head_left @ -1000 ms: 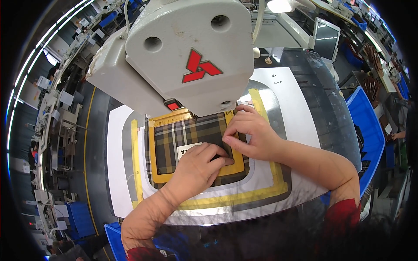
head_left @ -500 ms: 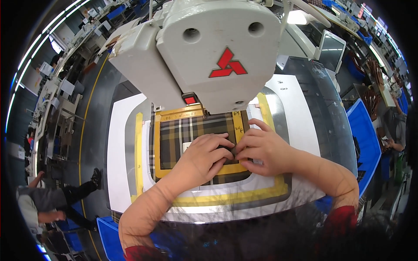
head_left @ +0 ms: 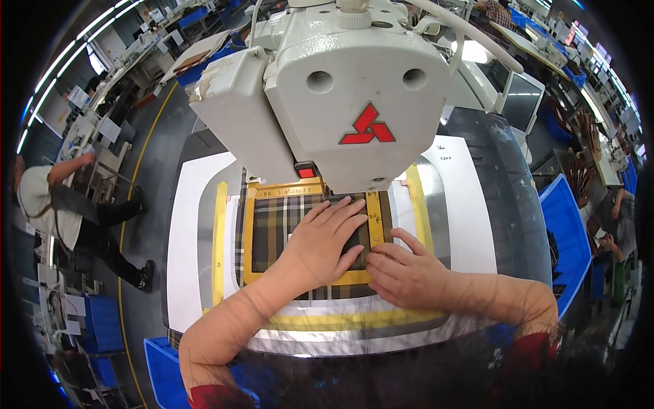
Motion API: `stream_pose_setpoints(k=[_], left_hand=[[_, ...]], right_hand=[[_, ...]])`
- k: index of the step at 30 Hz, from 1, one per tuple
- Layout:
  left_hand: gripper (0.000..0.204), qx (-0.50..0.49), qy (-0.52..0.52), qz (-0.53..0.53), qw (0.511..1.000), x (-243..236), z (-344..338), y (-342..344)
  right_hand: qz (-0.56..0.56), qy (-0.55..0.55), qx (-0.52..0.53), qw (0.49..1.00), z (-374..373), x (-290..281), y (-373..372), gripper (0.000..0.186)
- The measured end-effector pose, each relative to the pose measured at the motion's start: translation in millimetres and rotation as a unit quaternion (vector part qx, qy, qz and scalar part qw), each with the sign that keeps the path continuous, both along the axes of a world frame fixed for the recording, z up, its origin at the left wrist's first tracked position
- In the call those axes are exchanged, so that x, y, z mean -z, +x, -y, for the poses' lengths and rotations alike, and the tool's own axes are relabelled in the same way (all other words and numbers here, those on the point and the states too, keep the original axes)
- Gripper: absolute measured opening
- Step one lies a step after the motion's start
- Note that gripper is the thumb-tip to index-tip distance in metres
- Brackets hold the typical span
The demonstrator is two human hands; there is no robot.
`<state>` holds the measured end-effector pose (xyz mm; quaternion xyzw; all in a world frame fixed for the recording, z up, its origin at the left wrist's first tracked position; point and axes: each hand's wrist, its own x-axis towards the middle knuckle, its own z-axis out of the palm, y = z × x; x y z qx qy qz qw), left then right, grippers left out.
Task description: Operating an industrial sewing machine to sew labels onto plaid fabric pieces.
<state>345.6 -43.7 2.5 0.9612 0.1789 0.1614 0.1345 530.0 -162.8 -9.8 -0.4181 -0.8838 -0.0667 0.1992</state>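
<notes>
My left hand (head_left: 325,238) lies flat, fingers stretched toward the machine, on dark plaid fabric (head_left: 271,221) framed by a yellow rectangular frame (head_left: 248,238). A plain dark patch (head_left: 355,240) shows beside its thumb, partly covered by the hand. My right hand (head_left: 407,274) rests at the frame's lower right corner, index finger raised a little and the other fingers bent over the edge. I see nothing held in it. Just beyond my left fingertips hangs the white sewing machine head (head_left: 361,88), which hides the needle area.
A white sheet (head_left: 466,225) with yellow tape strips (head_left: 220,238) surrounds the frame. Blue bins stand at right (head_left: 569,238) and lower left (head_left: 160,371). A monitor (head_left: 521,102) is at the far right. A person (head_left: 88,211) walks on the left, and others work at right.
My left hand has gone from bent fingers close to the right hand to lying flat, further forward. My right hand has shifted slightly down. The person at left has moved further up the picture.
</notes>
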Motion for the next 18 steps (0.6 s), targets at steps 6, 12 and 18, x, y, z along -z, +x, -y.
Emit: stream_pose_setpoints(k=[6, 12, 18], left_hand=[[0.039, 0.009, 0.013, -0.013, 1.0, -3.5, -2.4, 5.7], [0.031, 0.032, -0.006, -0.009, 0.999, -2.4, -1.8, 2.1], [0.026, 0.037, 0.003, -0.036, 0.999, -6.8, 9.8, -8.6]], right_hand=[[-0.018, -0.012, -0.004, 1.0, 1.5, -0.9, 2.7, 0.022], [-0.028, -0.016, -0.007, 0.999, -0.7, -1.3, 2.3, 0.022], [-0.034, -0.014, -0.011, 0.999, -1.7, -1.7, 2.4, 0.023]])
